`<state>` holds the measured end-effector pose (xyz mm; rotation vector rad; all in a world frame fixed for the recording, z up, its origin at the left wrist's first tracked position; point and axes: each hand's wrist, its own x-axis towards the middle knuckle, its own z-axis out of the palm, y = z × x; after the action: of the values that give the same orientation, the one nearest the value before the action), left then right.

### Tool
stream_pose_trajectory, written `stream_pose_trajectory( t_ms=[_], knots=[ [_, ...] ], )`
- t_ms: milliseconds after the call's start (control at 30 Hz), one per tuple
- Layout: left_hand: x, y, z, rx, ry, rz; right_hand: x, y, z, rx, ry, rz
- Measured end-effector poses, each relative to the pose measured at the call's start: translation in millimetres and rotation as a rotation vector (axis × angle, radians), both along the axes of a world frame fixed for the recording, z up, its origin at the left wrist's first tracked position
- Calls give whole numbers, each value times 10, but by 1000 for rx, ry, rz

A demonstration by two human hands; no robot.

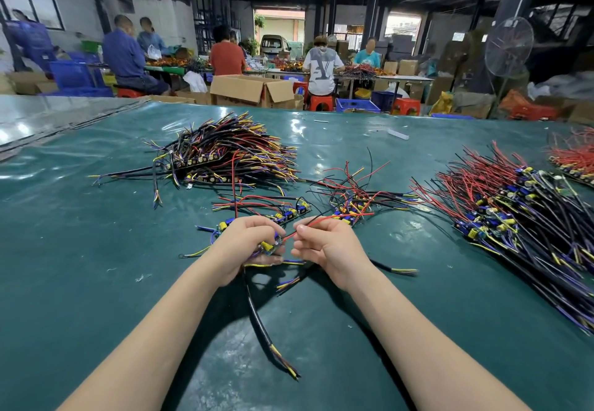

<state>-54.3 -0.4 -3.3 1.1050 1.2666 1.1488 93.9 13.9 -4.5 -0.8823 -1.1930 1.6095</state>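
your forearms [154,330] are bare from the lower edge of the view up to the wrists, slender and smooth. your left hand [246,243] and right hand [334,246] are bare as well, with rounded knuckles and short fingers [300,245].

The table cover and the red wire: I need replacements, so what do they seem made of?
Table cover: probably green vinyl or plastic sheet, glossy; it mirrors the lights and wrinkles. Red wire, pinched by the right hand: smooth plastic-looking sleeve, bending freely; core unseen.
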Motion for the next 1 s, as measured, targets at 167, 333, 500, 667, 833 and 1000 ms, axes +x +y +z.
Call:
stream_pose_trajectory(
  t_ms=[167, 333, 500, 667, 833, 1000],
  knots=[
    [2, 11, -37, 86, 45, -20, 1, 4, -25, 6, -49, 50],
    [-1, 10, -50, 106, 84, -55, -9, -1, -36, 34, -88, 85],
    [-5, 9, -50, 66, 107, -76, -48, -22, -52, 93, -112, 70],
    [-33, 11, -45, 45, 110, -87, -28, 8, -61, 66, -55, 47],
    [-29, 2, -48, 36, 127, -139, -14, 15, -62, 85, -79, 112],
    [-67, -23, -12, 23, 101, -200, 33, 25, -35, 84, -42, 153]
  ],
)
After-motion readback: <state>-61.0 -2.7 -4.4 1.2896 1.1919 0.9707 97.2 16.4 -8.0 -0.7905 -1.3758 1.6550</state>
